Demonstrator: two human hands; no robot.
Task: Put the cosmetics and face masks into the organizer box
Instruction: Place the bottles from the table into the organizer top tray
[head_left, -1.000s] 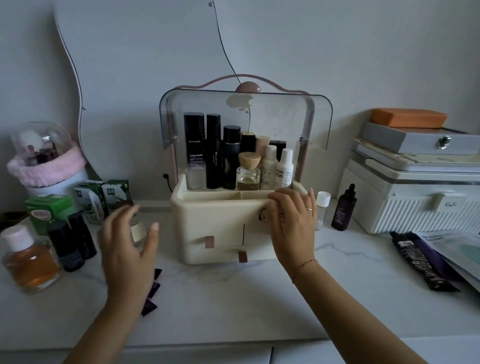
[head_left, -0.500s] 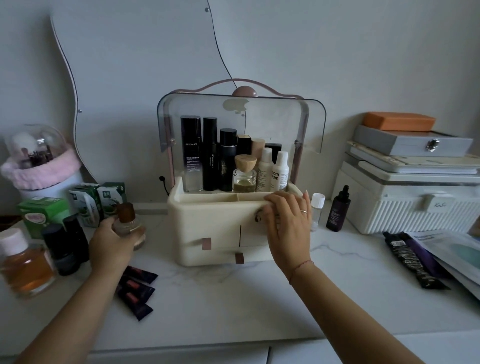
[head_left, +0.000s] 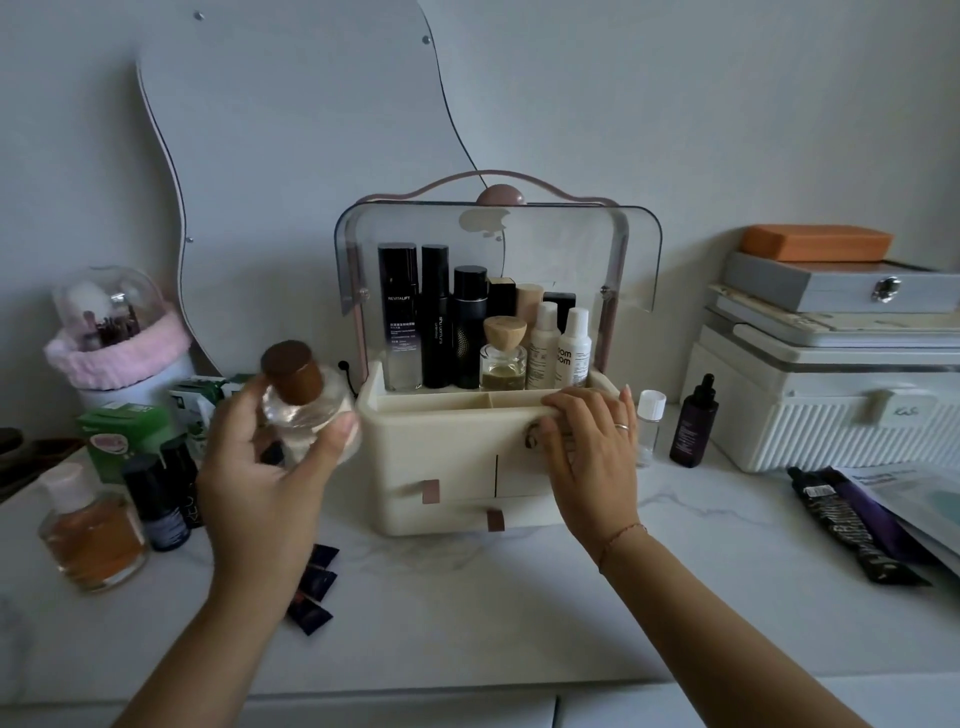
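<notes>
A cream organizer box (head_left: 447, 441) stands at the middle of the marble counter, its clear lid (head_left: 498, 249) raised, with several bottles standing inside. My left hand (head_left: 260, 467) holds a round clear bottle with a brown cap (head_left: 298, 395) in the air, just left of the box. My right hand (head_left: 592, 447) grips the box's front rim at its right side. Dark sachets (head_left: 314, 587) lie on the counter below my left wrist. Face masks (head_left: 914, 499) and dark tubes (head_left: 852, 525) lie at the right.
Left of the box stand an orange-liquid bottle (head_left: 91, 540), dark small bottles (head_left: 156, 499), green cartons (head_left: 124, 431) and a pink-wrapped brush holder (head_left: 114, 338). A small clear bottle (head_left: 649, 426) and a dark dropper bottle (head_left: 693, 423) stand right of it, beside stacked white cases (head_left: 831, 405).
My left hand closed on the brown-capped bottle at the left of the counter and lifted it up toward the box. My right hand stayed on the box's rim.
</notes>
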